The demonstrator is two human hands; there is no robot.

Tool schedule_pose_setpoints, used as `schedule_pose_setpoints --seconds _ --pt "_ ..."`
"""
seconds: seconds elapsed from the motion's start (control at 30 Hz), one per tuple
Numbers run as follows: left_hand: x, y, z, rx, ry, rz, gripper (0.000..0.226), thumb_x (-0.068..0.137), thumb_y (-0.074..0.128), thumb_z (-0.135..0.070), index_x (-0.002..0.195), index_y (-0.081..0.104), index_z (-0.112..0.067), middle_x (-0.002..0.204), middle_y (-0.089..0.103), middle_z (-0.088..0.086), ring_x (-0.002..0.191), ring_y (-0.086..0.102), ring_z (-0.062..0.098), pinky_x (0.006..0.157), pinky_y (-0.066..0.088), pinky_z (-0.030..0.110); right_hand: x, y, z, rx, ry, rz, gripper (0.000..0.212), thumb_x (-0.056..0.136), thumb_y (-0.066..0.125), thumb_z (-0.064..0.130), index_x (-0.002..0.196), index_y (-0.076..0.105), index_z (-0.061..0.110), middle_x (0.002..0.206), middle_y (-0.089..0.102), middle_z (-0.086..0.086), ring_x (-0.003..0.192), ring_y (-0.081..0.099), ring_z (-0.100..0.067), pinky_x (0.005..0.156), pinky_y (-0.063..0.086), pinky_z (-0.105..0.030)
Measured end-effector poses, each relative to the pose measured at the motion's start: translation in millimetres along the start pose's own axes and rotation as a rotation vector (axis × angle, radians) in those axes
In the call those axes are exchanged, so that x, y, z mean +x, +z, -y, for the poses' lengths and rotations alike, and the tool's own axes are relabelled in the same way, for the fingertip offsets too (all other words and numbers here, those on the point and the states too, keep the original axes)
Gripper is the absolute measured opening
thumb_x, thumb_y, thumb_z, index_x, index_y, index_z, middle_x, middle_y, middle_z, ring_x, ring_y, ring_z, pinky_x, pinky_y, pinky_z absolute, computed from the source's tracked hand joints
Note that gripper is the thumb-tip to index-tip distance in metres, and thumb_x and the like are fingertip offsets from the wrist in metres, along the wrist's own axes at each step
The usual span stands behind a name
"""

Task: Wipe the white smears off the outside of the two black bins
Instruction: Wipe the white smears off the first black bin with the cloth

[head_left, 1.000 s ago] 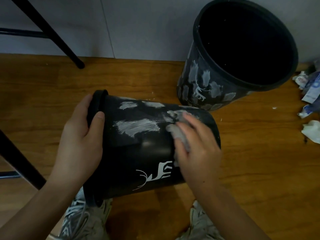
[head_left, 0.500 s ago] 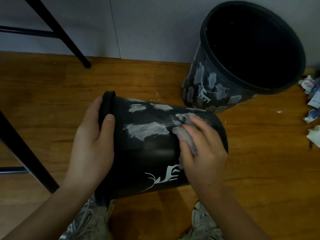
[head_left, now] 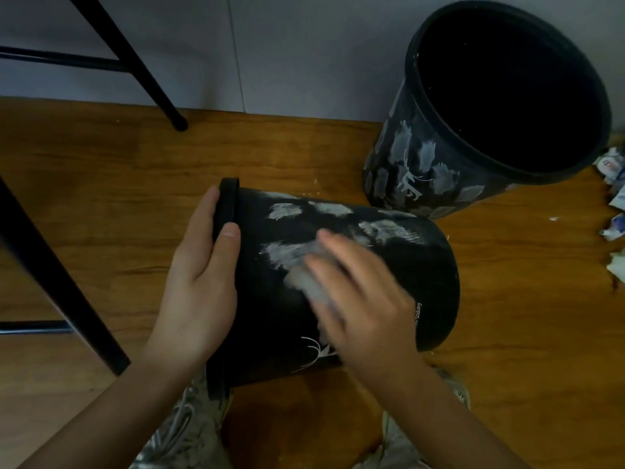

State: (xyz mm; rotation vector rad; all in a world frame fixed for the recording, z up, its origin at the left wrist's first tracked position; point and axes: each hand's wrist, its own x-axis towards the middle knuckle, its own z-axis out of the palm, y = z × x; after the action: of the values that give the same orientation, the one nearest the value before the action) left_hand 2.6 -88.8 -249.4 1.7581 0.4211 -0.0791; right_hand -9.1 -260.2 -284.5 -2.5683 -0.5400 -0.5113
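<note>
A black bin [head_left: 429,282] lies on its side on the wooden floor, its rim to the left. White smears [head_left: 284,211] streak its upper side. My left hand [head_left: 203,275] grips the rim, thumb over the outside. My right hand [head_left: 365,299] presses a grey wipe [head_left: 306,282] against the bin wall, over the lower smear; the hand is motion-blurred. A second black bin [head_left: 419,164] stands upright at the back right by the wall, with several white smears on its outside.
Black metal furniture legs [head_left: 145,79] stand at the left and back left. Crumpled paper scraps [head_left: 614,198] lie at the right edge. My shoes [head_left: 182,431] show below the bin. A grey wall [head_left: 304,52] runs along the back.
My right hand slid the wipe leftward along the bin, from the smear near the base onto the large middle smear. The left hand kept its grip on the rim.
</note>
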Motion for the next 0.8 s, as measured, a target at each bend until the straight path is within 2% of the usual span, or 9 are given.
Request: schedule_pose_setpoints --seconds 0.07,0.13,0.27,0.4,0.5,0.6,0.73,0.8 --pt "1.3 0.1 -0.6 -0.018 -0.003 -0.003 0.049 0.102 0.035 -0.031 0.149 0.025 -0.033 0.142 0.036 -0.026 0.128 0.035 -0.010 0.103 0.030 0.012 11.6 -2.6 -10.1 -0.041 0.152 0.007 0.029 0.097 0.053 0.024 0.114 0.069 0.006 0.125 0.063 -0.010 0.116 0.059 -0.021 0.102 0.036 -0.016" --pt "1.1 1.0 -1.5 -0.024 0.001 -0.004 0.049 0.102 0.035 -0.031 0.150 0.025 -0.032 0.140 0.036 -0.026 0.128 0.034 -0.009 0.105 0.030 0.016 23.2 -3.1 -9.9 -0.068 0.191 0.026 0.032 0.094 0.052 0.027 0.114 0.068 0.008 0.125 0.063 -0.009 0.115 0.059 -0.021 0.096 0.040 -0.021" --pt "2.9 1.8 -0.6 -0.021 0.007 0.009 0.047 0.102 0.035 -0.029 0.149 0.027 -0.032 0.121 0.040 -0.039 0.116 0.039 -0.023 0.096 0.035 0.006 25.1 7.4 21.0 -0.021 0.042 0.072 0.029 0.093 0.054 0.024 0.114 0.067 0.008 0.128 0.060 -0.011 0.120 0.055 -0.023 0.097 0.045 -0.025" --pt "5.3 0.1 0.9 -0.024 -0.006 0.000 0.047 0.103 0.036 -0.027 0.149 0.028 -0.031 0.136 0.040 -0.028 0.118 0.040 -0.019 0.091 0.034 -0.001 6.7 6.9 24.1 0.061 -0.128 0.061 0.022 0.097 0.056 0.014 0.111 0.071 0.007 0.130 0.061 -0.013 0.124 0.055 -0.024 0.100 0.048 -0.029" --pt "6.3 2.2 -0.7 -0.075 -0.018 0.017 0.047 0.103 0.036 -0.027 0.149 0.029 -0.032 0.134 0.044 -0.027 0.119 0.039 -0.019 0.091 0.037 0.001 10.6 0.2 5.7 0.009 -0.024 0.032 0.024 0.095 0.058 0.016 0.111 0.070 0.005 0.125 0.063 -0.012 0.117 0.059 -0.022 0.098 0.049 -0.026" --pt "8.3 4.5 -1.1 -0.116 -0.029 0.023 0.046 0.103 0.037 -0.024 0.148 0.030 -0.032 0.117 0.043 -0.038 0.108 0.038 -0.029 0.080 0.037 -0.006 32.2 3.6 10.6 -0.019 0.067 0.050 0.030 0.091 0.055 0.022 0.112 0.070 0.006 0.123 0.064 -0.011 0.115 0.059 -0.022 0.092 0.047 -0.025" --pt "8.1 3.1 -0.3 -0.096 -0.021 0.029 0.045 0.103 0.036 -0.020 0.147 0.030 -0.029 0.111 0.039 -0.041 0.093 0.039 -0.037 0.075 0.032 -0.009 32.2 10.5 25.6 0.039 -0.044 0.095 0.030 0.091 0.057 0.018 0.115 0.068 0.005 0.128 0.061 -0.013 0.122 0.054 -0.023 0.100 0.046 -0.028" --pt "9.5 1.8 0.8 -0.088 -0.024 0.033 0.046 0.103 0.036 -0.021 0.147 0.030 -0.030 0.115 0.039 -0.041 0.094 0.038 -0.038 0.077 0.032 -0.009 14.8 9.4 29.0 0.064 -0.089 0.091 0.027 0.094 0.057 0.014 0.117 0.068 0.004 0.132 0.059 -0.014 0.127 0.052 -0.025 0.103 0.046 -0.032"
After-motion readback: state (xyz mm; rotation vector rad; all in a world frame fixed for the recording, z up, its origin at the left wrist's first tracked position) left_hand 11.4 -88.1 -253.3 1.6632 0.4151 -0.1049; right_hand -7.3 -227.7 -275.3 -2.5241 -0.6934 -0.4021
